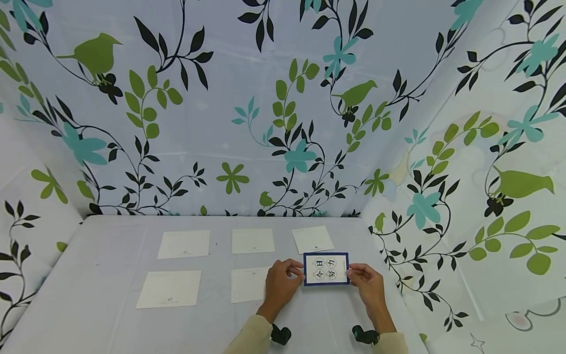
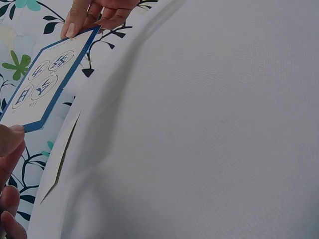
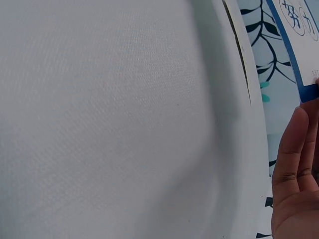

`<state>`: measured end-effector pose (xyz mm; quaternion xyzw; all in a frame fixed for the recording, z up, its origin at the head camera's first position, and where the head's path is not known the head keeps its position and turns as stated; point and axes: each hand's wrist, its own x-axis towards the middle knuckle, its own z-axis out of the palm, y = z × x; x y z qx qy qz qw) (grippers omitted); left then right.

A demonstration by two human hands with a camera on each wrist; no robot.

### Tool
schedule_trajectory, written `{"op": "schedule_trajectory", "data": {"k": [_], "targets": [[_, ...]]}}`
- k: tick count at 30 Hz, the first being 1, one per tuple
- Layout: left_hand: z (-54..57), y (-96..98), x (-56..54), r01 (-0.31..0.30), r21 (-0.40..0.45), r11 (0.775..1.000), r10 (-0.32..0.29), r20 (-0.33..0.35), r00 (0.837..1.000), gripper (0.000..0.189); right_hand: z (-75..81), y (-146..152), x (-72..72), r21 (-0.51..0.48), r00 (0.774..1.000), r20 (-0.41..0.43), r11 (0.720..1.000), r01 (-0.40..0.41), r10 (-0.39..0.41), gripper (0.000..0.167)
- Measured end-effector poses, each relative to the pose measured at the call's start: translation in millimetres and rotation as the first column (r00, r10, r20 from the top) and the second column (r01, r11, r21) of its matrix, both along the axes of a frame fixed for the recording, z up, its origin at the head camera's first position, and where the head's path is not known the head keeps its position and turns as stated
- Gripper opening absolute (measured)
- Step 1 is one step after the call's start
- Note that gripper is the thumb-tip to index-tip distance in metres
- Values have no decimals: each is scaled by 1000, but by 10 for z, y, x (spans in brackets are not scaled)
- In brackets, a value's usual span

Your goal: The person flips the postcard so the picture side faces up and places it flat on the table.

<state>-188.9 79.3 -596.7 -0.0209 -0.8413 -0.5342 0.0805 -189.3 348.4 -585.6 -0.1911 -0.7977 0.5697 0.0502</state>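
A card with a dark blue border [image 1: 326,269] is held between both hands, its white face bearing several circled blue characters. My left hand [image 1: 282,282] pinches its left edge between thumb and fingers. At the opposite edge, my right hand [image 1: 368,287] pinches the card too. In the left wrist view the blue-bordered card [image 2: 45,79] is tilted above the white table, with the left thumb [image 2: 10,139] near its lower corner. Only part of the card [image 3: 299,40] shows in the right wrist view, above the fingers of the right hand [image 3: 294,174].
Several plain whitish cards lie on the white table [image 1: 106,295]: one at back left [image 1: 183,244], one at back middle [image 1: 253,241], one behind the held card [image 1: 312,239], one at front left [image 1: 169,289], and one [image 1: 247,285] partly covered by the left hand. Patterned cloth [image 1: 221,123] surrounds the table.
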Motion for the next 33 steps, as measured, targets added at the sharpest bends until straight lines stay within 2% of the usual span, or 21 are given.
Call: {"op": "schedule_trajectory", "data": {"k": [10, 17, 21, 33], "targets": [[-47, 34, 28, -30, -5, 1000, 30, -11, 999, 28, -19, -43, 17, 11, 1000, 19, 1000, 20, -20, 25], [-52, 54, 62, -50, -36, 998, 49, -31, 998, 29, -45, -52, 25, 56, 1000, 27, 998, 13, -15, 23], [-55, 53, 73, -41, -56, 998, 39, -40, 998, 29, -58, -58, 36, 82, 999, 34, 997, 6, -9, 23], [-121, 58, 88, 25, -132, 991, -25, 7, 1000, 33, -135, -43, 36, 209, 996, 92, 978, -5, -15, 25]]}}
